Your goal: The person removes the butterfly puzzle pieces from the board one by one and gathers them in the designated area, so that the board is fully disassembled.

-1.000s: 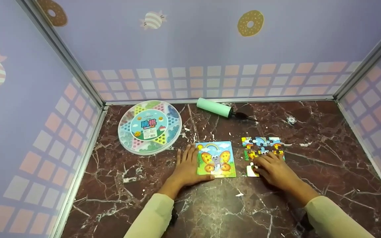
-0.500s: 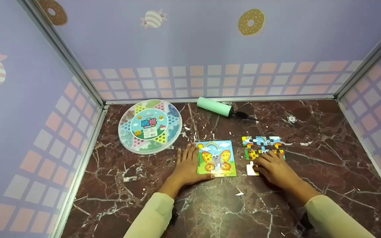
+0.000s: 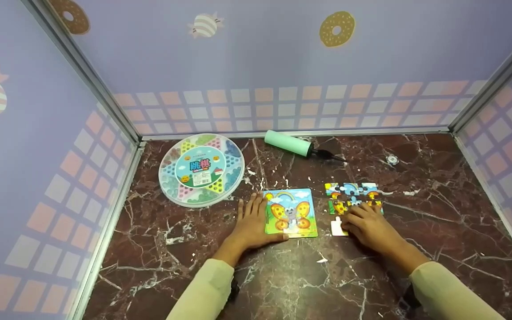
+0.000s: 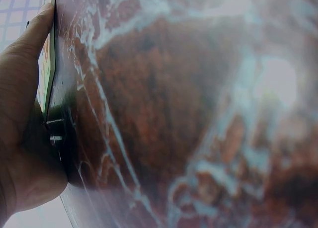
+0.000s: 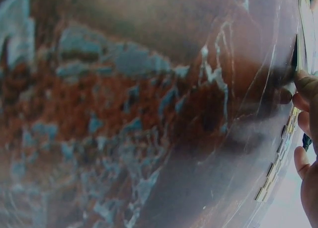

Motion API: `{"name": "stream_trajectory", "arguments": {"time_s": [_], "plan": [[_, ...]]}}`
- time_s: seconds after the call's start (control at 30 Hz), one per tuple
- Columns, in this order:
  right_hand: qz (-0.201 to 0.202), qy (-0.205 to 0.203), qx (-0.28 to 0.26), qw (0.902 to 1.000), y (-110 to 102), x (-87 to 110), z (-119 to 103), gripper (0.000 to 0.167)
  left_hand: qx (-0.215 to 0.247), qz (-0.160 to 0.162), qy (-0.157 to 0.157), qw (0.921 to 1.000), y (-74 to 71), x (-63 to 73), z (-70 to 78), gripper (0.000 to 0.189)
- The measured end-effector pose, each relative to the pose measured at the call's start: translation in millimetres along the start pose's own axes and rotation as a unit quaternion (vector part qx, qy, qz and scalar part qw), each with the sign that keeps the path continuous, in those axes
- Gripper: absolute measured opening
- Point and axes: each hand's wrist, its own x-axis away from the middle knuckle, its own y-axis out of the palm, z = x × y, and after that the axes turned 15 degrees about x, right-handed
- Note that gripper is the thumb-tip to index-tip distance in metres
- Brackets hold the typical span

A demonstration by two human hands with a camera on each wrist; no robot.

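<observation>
My left hand (image 3: 251, 224) lies with straight fingers along the left side of a square butterfly picture puzzle (image 3: 291, 211), thumb at its front edge. In the left wrist view the left hand (image 4: 20, 84) rests by the puzzle's thin edge. To the right, my right hand (image 3: 367, 226) has curled fingers that pinch the right side of a pale puzzle piece (image 3: 336, 227) at the table surface. Just behind that hand lie several loose puzzle pieces (image 3: 350, 190) in rows, partly covered by its fingers. The right wrist view catches only part of the right hand (image 5: 309, 104).
A round Chinese checkers set (image 3: 200, 171) lies at the back left. A mint-green hand pump (image 3: 288, 143) with a black end lies by the back wall. A small round disc (image 3: 392, 160) sits at the back right. Walls enclose the marbled table (image 3: 296, 280).
The pale puzzle piece beside my right fingers showed yellow and dark patches at first and now looks plain white. Both hands have stayed almost in place.
</observation>
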Motion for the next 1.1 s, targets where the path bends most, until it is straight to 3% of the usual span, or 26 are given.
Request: {"name": "stream_trajectory", "arguments": {"time_s": [0.2, 0.63, 0.93, 1.1], "plan": [[-0.007, 0.002, -0.001, 1.0, -1.9, 0.1, 0.3, 0.019, 0.004, 0.005, 0.013, 0.9999, -1.9, 1.6, 1.0, 0.136], [0.014, -0.012, -0.01, 0.9998, -2.6, -2.2, -0.8, 0.019, 0.008, 0.01, 0.007, 0.9999, 3.6, -0.4, -5.9, 0.138], [-0.034, 0.002, -0.022, 0.9992, -3.3, -19.2, -11.9, 0.024, 0.0, 0.002, 0.001, 1.0, -1.2, 1.1, 0.9, 0.135], [-0.049, -0.011, -0.012, 0.9987, 1.2, -34.7, -22.7, 0.03, -0.016, -0.002, -0.004, 0.9999, -6.1, 4.1, 8.1, 0.131]]}}
